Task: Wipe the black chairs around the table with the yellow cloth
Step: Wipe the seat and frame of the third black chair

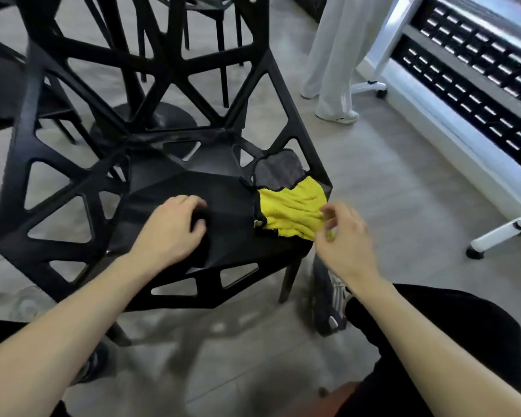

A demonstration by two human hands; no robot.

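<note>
1. Left hand (170, 227): palm down, fingers curled loosely on the black chair (175, 164) seat, gripping nothing.
2. Right hand (345, 236): fingers pinch the yellow cloth (292, 210) edge.
3. Cloth lies at the seat's 3 o'clock corner, partly folded.

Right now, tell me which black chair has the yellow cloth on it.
The nearest chair, the one directly under both hands. The yellow cloth lies on the right side of its seat, by the right hand. The chairs behind it, farther back, carry no cloth.
</note>
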